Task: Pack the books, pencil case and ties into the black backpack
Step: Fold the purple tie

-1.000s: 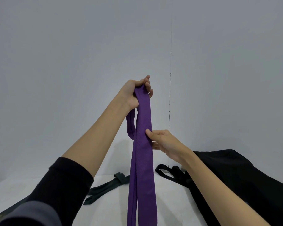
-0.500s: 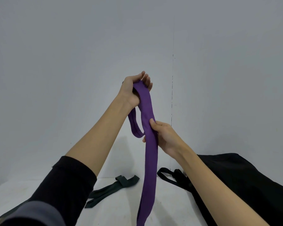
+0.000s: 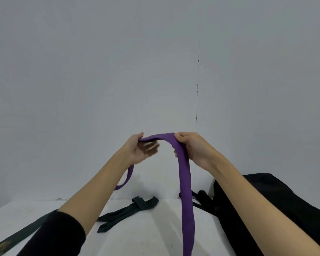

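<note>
Two hands' grip (image 3: pixel 190 146): purple tie (image 3: pixel 186 182) hanging vertically.

No text, label, brand name, number or sign can be read anywhere in the head view. The only mark of any kind sits on the dark green tie (image 3: pixel 17 237) at about 8 o'clock in the frame: a small gold-coloured emblem near its wide end, at the bottom left corner, too blurred and too small to make out as letters or a crest. The purple tie (image 3: pixel 186 191), the second dark tie (image 3: pixel 126 212) at about 6 o'clock and the black backpack (image 3: pixel 266 209) at about 4 o'clock show plain fabric with no print or tag facing the camera.
</note>
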{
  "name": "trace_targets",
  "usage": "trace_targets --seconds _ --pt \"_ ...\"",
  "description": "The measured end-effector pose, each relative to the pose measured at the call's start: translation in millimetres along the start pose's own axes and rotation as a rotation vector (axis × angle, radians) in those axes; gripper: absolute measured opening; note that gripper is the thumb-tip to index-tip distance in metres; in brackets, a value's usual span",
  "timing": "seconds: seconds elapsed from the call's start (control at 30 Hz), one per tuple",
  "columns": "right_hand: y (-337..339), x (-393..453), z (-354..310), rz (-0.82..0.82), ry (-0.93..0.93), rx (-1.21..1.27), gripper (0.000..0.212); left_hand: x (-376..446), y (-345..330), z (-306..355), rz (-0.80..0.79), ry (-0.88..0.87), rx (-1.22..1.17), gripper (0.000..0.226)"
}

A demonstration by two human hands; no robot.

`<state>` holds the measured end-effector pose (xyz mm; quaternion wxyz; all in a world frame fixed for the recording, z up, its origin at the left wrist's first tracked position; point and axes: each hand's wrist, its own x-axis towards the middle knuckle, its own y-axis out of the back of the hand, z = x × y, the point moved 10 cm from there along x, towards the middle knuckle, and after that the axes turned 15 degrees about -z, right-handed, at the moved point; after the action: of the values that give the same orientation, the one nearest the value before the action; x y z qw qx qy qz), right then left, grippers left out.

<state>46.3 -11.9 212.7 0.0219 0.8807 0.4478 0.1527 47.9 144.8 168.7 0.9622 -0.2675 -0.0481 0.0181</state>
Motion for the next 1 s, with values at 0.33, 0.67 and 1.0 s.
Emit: trace_targets --seconds 0.33,0.67,1.0 --pt "1.4 3.2 3.6 -0.006 -0.031 -0.008 0.019 -31.4 -1.3 -2.2 0.049 -0.040 1.223 0.064" --pt "8.7 -6.2 -12.1 0.041 -0.023 -0.001 0.028 -32.5 -78.5 -33.3 -0.448 -0.212 0.587 0.039" --pt "27.5 -6.3 -1.3 0.245 -0.046 -0.054 0.039 -25.2 -68.9 -43.6 -0.023 -0.395 0.977 0.019"
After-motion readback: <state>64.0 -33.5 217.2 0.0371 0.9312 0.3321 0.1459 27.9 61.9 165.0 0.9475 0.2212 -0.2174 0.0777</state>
